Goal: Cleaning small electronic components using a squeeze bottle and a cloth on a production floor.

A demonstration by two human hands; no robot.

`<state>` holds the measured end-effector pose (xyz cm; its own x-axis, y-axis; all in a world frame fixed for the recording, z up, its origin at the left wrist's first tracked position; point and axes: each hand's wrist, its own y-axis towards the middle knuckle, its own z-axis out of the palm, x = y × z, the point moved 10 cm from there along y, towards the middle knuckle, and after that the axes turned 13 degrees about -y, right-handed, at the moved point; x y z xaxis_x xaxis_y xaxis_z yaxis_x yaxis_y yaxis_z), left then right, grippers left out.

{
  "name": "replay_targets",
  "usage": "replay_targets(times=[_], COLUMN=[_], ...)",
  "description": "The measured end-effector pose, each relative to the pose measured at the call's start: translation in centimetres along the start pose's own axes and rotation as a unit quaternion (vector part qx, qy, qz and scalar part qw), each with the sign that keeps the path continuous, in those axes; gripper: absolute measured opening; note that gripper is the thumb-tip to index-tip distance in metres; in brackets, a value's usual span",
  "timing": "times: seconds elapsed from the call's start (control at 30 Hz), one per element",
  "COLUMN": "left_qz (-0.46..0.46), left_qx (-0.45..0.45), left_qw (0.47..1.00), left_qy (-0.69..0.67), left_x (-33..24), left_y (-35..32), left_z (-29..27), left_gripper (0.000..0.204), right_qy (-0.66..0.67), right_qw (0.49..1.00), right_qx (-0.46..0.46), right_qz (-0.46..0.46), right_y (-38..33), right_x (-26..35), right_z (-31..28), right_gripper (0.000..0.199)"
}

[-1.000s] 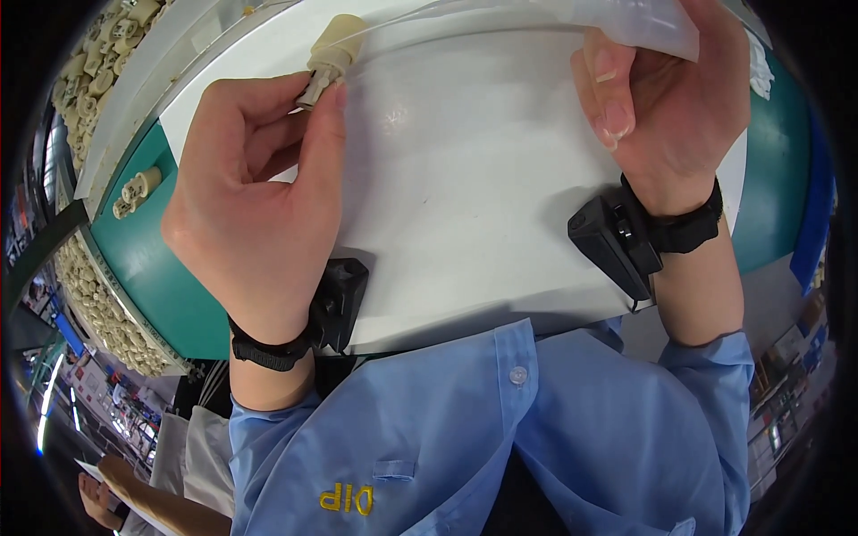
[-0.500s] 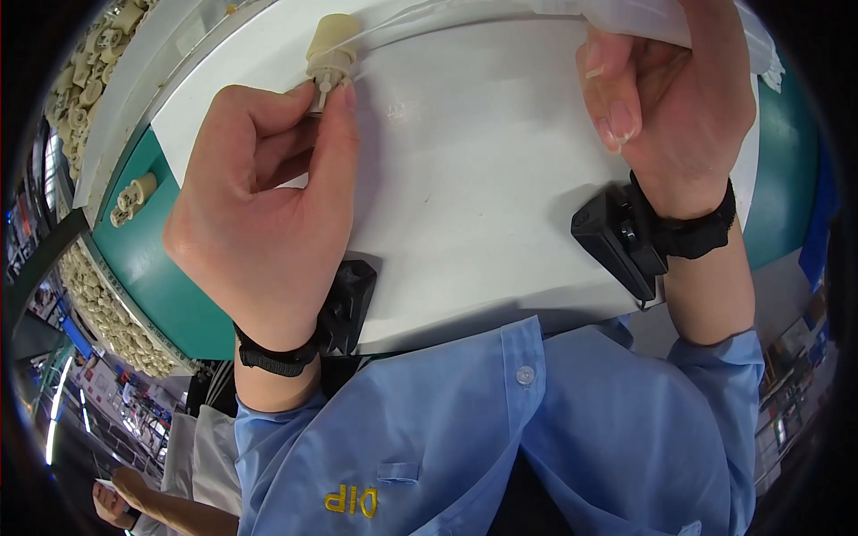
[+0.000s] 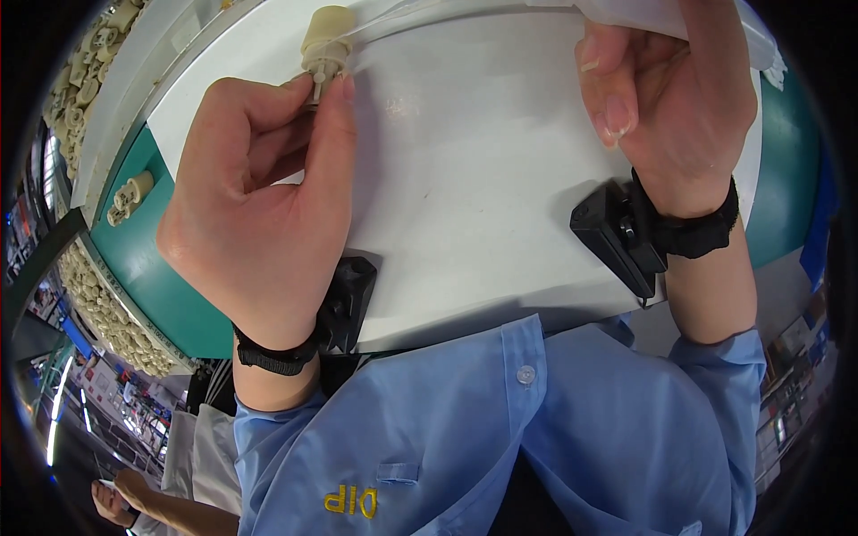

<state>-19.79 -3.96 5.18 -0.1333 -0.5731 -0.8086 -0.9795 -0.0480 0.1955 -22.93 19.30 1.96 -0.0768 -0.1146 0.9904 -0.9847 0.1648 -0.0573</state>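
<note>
Two hands work above a white sheet [image 3: 483,205] on a green table [image 3: 179,290], which shows to the left and right of the sheet. The left hand [image 3: 259,196] grips one cream plastic part [image 3: 328,40] between thumb and fingertips; the part stands roughly upright over the far left of the sheet, its wide cylindrical end uppermost and its narrower, slotted end partly hidden by the fingers. The right hand [image 3: 688,116], at the far right, has its fingers curled against one piece of translucent plastic [image 3: 626,12]; whether it is closed on this piece cannot be told. A thin clear strand [image 3: 398,15] runs between the plastic and the region of the cream part. One similar loose part [image 3: 131,196] lies on the table to the left of the left hand. Two heaps of cream pieces, too many to count, occupy the left side: a far heap [image 3: 85,98] and a near heap [image 3: 112,308]. Two black devices are worn, one at each wrist: left device [image 3: 349,304], right device [image 3: 617,237]. At the near left, one hand of a co-worker [image 3: 111,503] is visible.
</note>
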Motion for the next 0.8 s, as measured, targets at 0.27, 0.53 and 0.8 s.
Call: replay_targets(times=[0.27, 0.53, 0.8], left_qz=[-0.005, -0.003, -0.003], left_qx=[-0.003, -0.001, -0.005], left_qw=[1.0, 1.0, 1.0], left_qy=[-0.009, -0.004, -0.014], left_x=[0.01, -0.13, -0.04], left_y=[-0.03, 0.05, 0.05], left_z=[0.09, 0.09, 0.13], left_gripper=[0.017, 0.017, 0.016], right_qy=[-0.012, -0.01, -0.008], right_qw=[1.0, 1.0, 1.0], right_qx=[-0.012, -0.014, -0.016], right_qz=[-0.017, 0.016, 0.017], right_y=[-0.19, -0.15, -0.22], right_x=[0.6, 0.4, 0.63], right_z=[0.33, 0.52, 0.6], right_gripper=[0.045, 0.042, 0.042])
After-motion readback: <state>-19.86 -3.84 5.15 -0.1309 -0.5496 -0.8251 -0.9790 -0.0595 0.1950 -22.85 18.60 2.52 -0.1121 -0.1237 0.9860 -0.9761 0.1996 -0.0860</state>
